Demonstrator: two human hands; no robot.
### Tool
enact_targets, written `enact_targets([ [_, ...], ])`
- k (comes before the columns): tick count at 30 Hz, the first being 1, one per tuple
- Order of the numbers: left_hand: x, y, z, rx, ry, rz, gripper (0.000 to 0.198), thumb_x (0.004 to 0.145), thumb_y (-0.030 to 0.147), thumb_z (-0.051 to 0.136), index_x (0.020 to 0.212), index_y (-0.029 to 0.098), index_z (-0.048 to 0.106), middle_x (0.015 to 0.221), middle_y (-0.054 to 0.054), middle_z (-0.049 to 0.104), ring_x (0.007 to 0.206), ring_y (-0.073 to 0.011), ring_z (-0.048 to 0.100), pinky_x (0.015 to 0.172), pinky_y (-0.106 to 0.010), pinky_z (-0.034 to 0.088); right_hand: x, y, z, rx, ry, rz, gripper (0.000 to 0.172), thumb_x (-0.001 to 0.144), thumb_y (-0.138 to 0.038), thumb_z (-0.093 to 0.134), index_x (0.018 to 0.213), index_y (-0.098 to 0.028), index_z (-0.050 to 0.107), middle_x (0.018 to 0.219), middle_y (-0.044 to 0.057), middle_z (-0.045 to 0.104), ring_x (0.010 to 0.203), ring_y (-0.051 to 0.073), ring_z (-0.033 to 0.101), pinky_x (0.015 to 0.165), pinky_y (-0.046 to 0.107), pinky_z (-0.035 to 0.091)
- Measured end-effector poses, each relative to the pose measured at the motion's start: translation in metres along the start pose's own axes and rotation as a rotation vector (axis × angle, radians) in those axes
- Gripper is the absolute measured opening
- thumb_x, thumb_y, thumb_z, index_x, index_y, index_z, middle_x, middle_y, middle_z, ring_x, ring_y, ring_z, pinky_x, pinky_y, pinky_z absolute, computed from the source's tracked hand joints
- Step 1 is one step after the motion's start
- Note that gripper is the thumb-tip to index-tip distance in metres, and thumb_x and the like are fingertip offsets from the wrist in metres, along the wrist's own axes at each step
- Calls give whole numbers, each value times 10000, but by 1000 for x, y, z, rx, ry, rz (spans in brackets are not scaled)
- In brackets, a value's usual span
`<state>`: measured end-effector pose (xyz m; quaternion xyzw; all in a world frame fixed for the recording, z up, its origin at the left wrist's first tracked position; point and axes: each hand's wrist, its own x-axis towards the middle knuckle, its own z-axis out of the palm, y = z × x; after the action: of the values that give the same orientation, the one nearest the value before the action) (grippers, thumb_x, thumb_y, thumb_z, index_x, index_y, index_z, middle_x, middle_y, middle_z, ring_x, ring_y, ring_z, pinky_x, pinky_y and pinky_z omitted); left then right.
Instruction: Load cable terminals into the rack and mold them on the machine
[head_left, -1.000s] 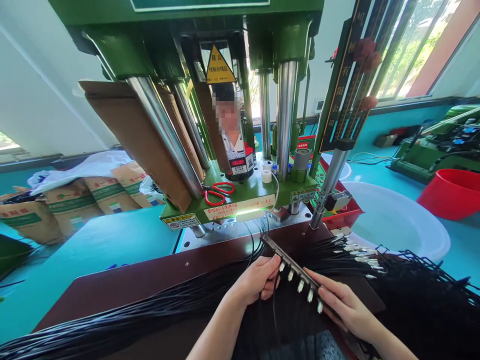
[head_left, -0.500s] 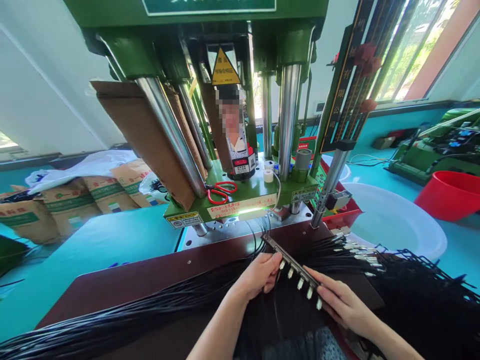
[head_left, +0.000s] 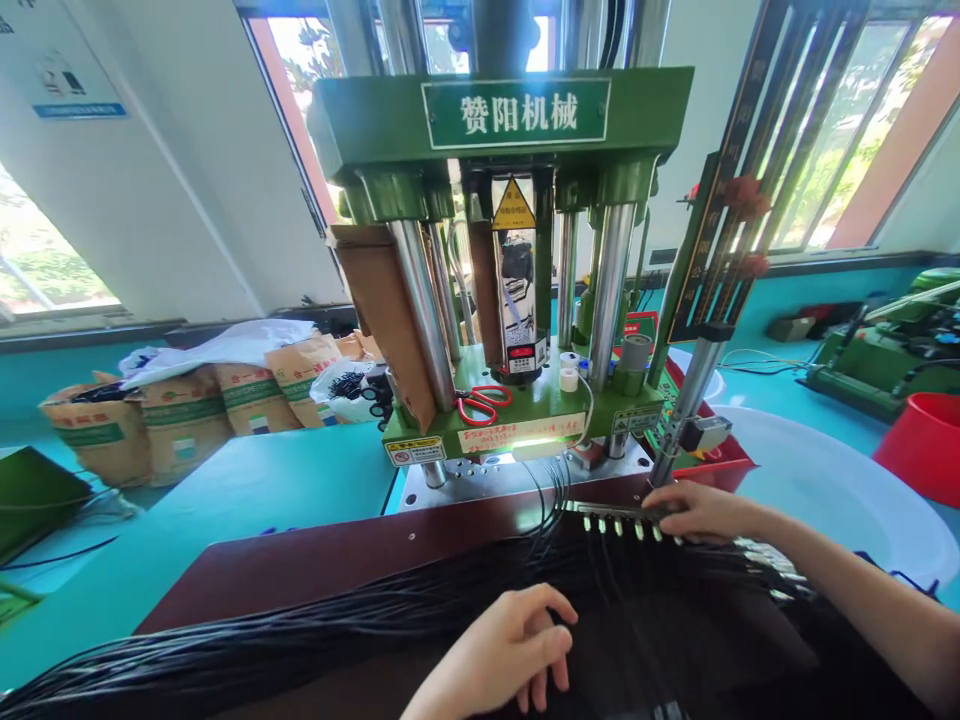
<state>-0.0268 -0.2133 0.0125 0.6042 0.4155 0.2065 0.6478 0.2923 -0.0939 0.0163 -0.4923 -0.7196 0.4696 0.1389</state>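
Observation:
A narrow metal bar (head_left: 611, 510) with several silver connectors (head_left: 619, 526) along its edge lies across the near side of the press. My right hand (head_left: 694, 510) grips its right end between thumb and fingers. Thin black cables (head_left: 553, 490) loop beside the bar's left end toward the press. Lower down, my left hand (head_left: 517, 645) hovers over the dark worktop with loosely curled fingers apart and nothing in them. Long black cables (head_left: 315, 620) run in a bundle left of it.
A green press (head_left: 510, 415) stands ahead; red-handled scissors (head_left: 484, 402) rest on its plate. The brown board (head_left: 300, 548) fronts it. At right are a large white tub (head_left: 810, 470) and a red bucket (head_left: 926, 450). Paper sacks (head_left: 184, 415) line the left wall.
My left hand has let go of the bar and drawn back toward me. My right hand has carried the bar forward to the press and levelled it. The view has tilted up.

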Motion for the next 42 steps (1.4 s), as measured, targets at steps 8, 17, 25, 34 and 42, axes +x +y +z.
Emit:
enact_targets([
  [8,-24,-7,-22,-11,134,46,234,770,242,423,941,129,535,631,1,590,422,-55,477,367,-149,324,93,-39,40,-459,-80,-347,289,554,-94,519,755,-167,713,790,41,611,790,202,546,730,285,411],
  [17,22,-8,-79,224,447,102,277,795,387,400,835,155,546,609,4,549,529,-113,513,450,-207,358,94,-12,44,-351,267,-285,269,735,-212,429,852,-177,668,885,71,665,850,217,585,792,352,429],
  [25,71,-25,-107,827,691,17,189,758,296,461,840,181,587,884,-53,584,895,-197,515,787,-312,380,91,19,52,-251,462,-291,235,774,-257,427,837,-182,641,855,68,652,846,203,581,797,350,434],
  [34,59,-30,-97,1012,619,-28,260,777,326,439,982,210,552,1064,-46,530,1046,-224,435,859,-340,352,89,15,51,-223,448,-330,213,771,-262,445,808,-188,642,804,56,627,808,205,581,764,343,441],
  [42,61,-32,-96,1069,602,-22,255,800,235,390,1002,218,544,1096,-39,520,1063,-210,426,870,-336,349,88,19,54,-231,441,-351,218,773,-240,430,807,-180,637,812,62,620,817,205,577,775,345,432],
])
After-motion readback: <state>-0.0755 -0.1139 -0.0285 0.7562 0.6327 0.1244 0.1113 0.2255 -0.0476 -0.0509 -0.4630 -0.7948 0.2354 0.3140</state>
